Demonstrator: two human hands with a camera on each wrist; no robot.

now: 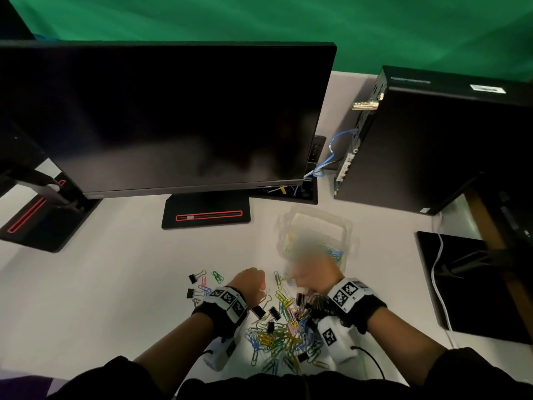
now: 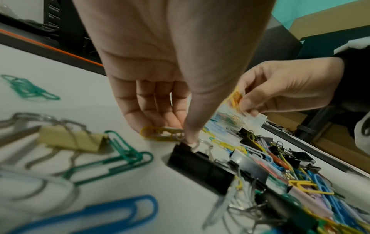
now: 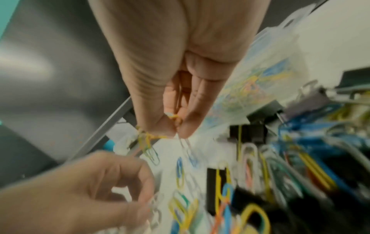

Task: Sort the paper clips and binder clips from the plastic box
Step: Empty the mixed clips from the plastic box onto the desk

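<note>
So both hands are down over the white bench [image 1: 115, 284], right at the far edge of a big tangled heap of coloured paper clips [image 1: 284, 336] with black binder clips [image 2: 200, 167] mixed in. The left hand [image 2: 160, 101] has its fingers and thumb curled in on a yellow paper clip [image 2: 160, 133], pinching it just above the bench, with the thumb tip touching the wire handle of one black binder clip. The right hand [image 3: 174, 101] is pinching a small bunch of clips between thumb and fingers, a yellow one [image 3: 174, 118] in the grip and a pale one dangling below; it's pretty blurry, so I can't count them.

The clear plastic box [image 1: 317, 226] sits on the bench just beyond the right hand, with some coloured clips in it at the near end. Off to the left of the heap there's a small separate group: green paper clips [image 1: 217, 276], a pink one, and a few binder clips [image 1: 192, 278].

A dark monitor [image 1: 173, 116] stands behind, and a black computer case [image 1: 427, 145] to the right.
</note>
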